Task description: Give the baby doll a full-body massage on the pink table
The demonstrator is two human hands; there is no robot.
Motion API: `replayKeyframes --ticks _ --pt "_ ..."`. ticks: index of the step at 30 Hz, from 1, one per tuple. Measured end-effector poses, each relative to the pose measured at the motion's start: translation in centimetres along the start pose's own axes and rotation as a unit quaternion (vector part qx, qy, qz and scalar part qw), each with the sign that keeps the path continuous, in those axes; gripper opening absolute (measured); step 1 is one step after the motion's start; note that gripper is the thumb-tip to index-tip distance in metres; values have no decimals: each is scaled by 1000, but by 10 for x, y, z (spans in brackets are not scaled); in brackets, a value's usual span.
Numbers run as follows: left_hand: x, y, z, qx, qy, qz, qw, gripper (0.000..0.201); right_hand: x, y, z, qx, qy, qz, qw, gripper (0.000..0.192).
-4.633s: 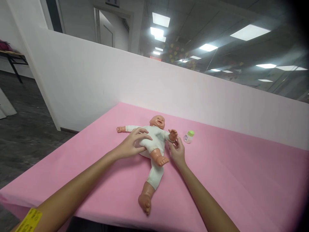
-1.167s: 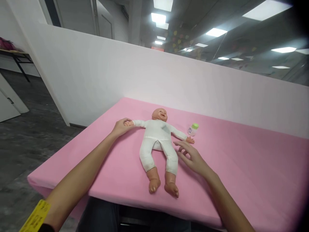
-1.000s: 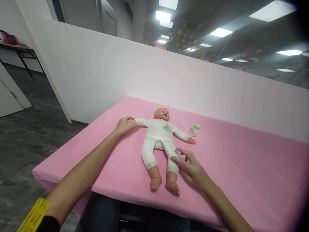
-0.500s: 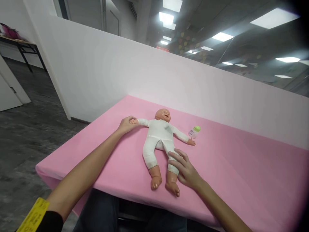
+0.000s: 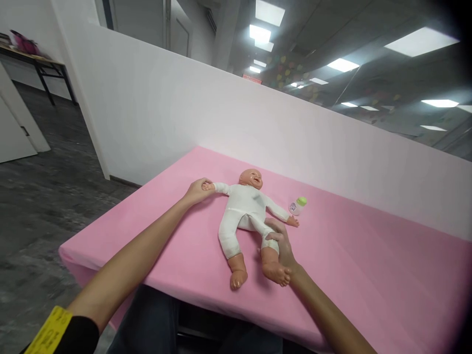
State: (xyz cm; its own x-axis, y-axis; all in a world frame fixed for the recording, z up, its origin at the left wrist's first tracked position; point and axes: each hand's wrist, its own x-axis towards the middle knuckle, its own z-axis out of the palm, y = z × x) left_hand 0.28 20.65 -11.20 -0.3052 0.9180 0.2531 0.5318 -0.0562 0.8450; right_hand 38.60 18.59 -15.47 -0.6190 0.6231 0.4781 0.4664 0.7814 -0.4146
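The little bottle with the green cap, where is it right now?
The small clear green-capped bottle lies on the pink table, right of the white-suited baby doll, just beyond its outstretched hand.

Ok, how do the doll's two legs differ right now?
The white-suited baby doll's left leg is gripped by the right hand, its foot raised off the pink table cover; the doll's right leg lies untouched and flat. Both have white cloth above bare plastic feet.

1 baby doll [image 5: 245, 216] near the pink table's [image 5: 368, 275] far-left corner. 1 small bottle [image 5: 297, 206] w/ green cap, nearer the far edge. 2 hands on the doll: left hand [image 5: 197, 191], right hand [image 5: 282, 243].
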Motion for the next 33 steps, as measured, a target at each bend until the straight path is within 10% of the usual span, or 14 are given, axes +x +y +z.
replayKeyframes --ticks 6,11,33 --pt "1 -4 3 -18 -3 -4 1000 39 22 1 -10 15 100 -150 983 39" --pt "0 0 2 -17 -3 -12 1000 41 31 4 -4 -10 116 -122 986 39" --pt "-4 0 2 -40 -23 -11 999 46 27 -13 -18 -2 -22 -168 985 74"
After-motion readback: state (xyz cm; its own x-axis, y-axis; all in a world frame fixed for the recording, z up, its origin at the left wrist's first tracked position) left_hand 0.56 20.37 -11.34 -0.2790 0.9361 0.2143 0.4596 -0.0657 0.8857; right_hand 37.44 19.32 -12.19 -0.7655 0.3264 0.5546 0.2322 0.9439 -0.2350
